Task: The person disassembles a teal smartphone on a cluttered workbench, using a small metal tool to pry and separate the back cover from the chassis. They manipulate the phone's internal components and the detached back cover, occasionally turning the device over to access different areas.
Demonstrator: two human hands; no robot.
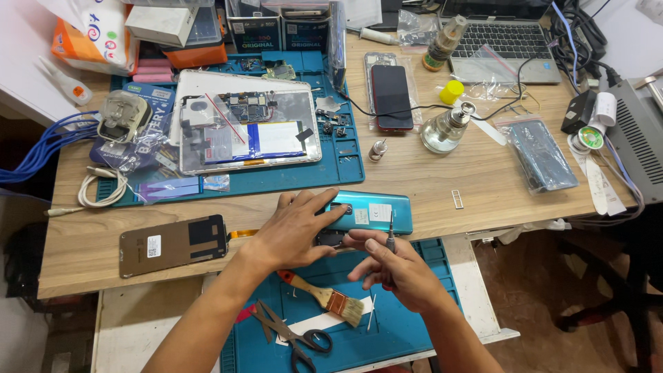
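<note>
1. Here, the left hand lies flat, palm down, on the left end of a teal smartphone at the front edge of the wooden workbench, fingers spread and pressing rather than gripping.
2. The right hand is closed around a small precision screwdriver, held upright with its tip on the phone's lower edge.
3. Just below the hands, a paintbrush with a wooden handle and a pair of scissors lie on a blue mat.
4. To the left, a detached phone screen lies face down on the bench, well apart from the hands.
5. Farther back, an opened tablet rests on a second blue mat, with a dark smartphone and a glass bottle to its right.
</note>
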